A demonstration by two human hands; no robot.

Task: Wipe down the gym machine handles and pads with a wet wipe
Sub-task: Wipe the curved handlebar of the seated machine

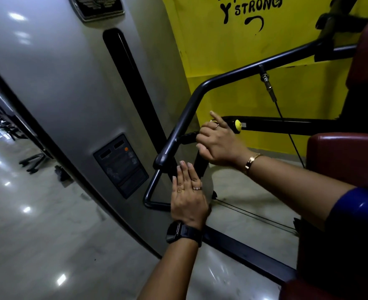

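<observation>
Your left hand [188,198], with a black watch on the wrist, lies flat with its fingers straight and pressed together. Under its palm is the pale wet wipe [209,187], of which only a rounded edge shows, on the thumb side. The wipe sits at the lower end of the short black upright bar [202,165], and your fingertips reach up just beside that bar. How much of the wipe lies under the hand cannot be seen.

Your right hand [219,144], with a gold bracelet on the wrist, is curled round the black ribbed handle grip [187,134]. Its index finger is stretched out straight, up past the round yellow knob [237,126].

The grip joins the bent black tubular lever frame [232,72], which runs up to the right. A thin black cable [287,131] hangs from it. Left of the frame stands the tall grey machine shroud [70,105], bearing a dark instruction label [120,165]. The dark red padded cushion [347,161] is to your right, well apart from both hands. Behind is the yellow wall [232,50] with black lettering.
</observation>
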